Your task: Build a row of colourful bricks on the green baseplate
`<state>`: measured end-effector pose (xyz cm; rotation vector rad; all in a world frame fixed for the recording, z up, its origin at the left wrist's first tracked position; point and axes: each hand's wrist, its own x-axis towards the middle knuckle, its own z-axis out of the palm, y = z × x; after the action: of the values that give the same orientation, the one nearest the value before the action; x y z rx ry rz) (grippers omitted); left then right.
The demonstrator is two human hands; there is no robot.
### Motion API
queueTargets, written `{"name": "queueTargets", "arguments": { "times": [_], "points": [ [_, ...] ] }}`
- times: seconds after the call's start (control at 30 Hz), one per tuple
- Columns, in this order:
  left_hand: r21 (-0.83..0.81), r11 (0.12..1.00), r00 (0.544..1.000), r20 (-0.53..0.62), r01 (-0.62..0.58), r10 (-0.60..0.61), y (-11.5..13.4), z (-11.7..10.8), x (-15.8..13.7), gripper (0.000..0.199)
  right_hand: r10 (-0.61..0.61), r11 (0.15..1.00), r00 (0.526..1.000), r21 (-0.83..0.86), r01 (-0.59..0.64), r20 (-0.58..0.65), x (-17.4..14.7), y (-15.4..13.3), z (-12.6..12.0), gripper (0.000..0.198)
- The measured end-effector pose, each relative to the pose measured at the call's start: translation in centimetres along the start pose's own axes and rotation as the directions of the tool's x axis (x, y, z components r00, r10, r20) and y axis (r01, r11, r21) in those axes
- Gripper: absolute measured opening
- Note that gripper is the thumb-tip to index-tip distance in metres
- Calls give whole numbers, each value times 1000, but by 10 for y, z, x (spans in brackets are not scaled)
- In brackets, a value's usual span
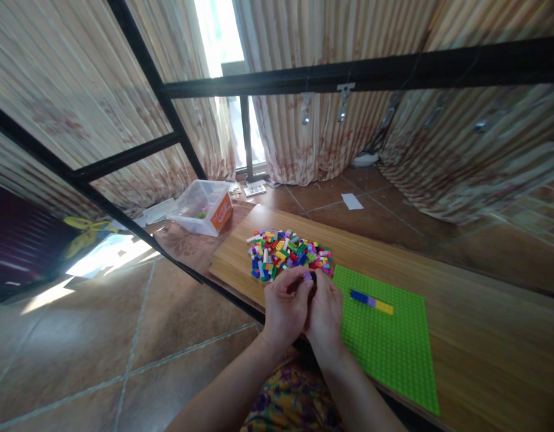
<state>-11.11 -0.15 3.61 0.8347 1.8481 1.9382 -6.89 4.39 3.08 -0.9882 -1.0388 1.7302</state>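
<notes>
My left hand (286,303) and my right hand (324,306) meet over the near edge of the wooden table. A small purple toy brick (308,276) shows between the fingertips, with a dark piece (313,277) beside it. My left hand pinches the purple brick; my right fingers close around the dark piece, mostly hidden. Just beyond my hands is a heap of mixed coloured bricks (283,252). To the right lies a green studded baseplate (389,342), bearing a short row of blue, purple and yellow bricks (371,302).
A clear plastic bin (193,210) with an orange label stands past the table's far left end. The wooden table (493,336) stretches right. A black metal frame (277,81) crosses above, with clear clips hanging from it. Papers (351,201) lie on the tiled floor.
</notes>
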Motion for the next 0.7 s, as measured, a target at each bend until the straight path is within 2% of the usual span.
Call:
{"name": "queueTargets", "arguments": {
  "times": [0.1,0.23,0.37,0.43,0.5,0.6,0.63,0.7],
  "points": [
    [-15,1000,1000,-23,19,-19,0,3,0,16,33,999,999,-12,-34,-43,1,-3,0,27],
    [-164,984,997,-6,71,-73,0,5,0,13,262,949,960,206,-237,-101,6,-6,1,20],
    [-243,965,994,-5,103,-107,-2,4,-2,14,334,876,942,360,-320,25,10,-5,1,20],
    [-189,981,999,11,50,-49,-2,2,-2,15,366,845,928,393,-362,67,11,-4,1,19],
    [-53,997,997,58,-51,54,0,-1,-2,18,411,814,906,406,-416,104,12,-1,1,22],
    [170,959,966,164,-225,198,5,-7,-2,26,474,761,858,399,-511,195,13,5,0,27],
    [210,941,955,192,-265,226,6,-8,-1,29,478,759,851,387,-524,215,13,7,-1,27],
    [228,923,940,217,-311,263,9,-13,-1,32,422,810,876,338,-480,234,15,11,-1,26]
  ]
}}
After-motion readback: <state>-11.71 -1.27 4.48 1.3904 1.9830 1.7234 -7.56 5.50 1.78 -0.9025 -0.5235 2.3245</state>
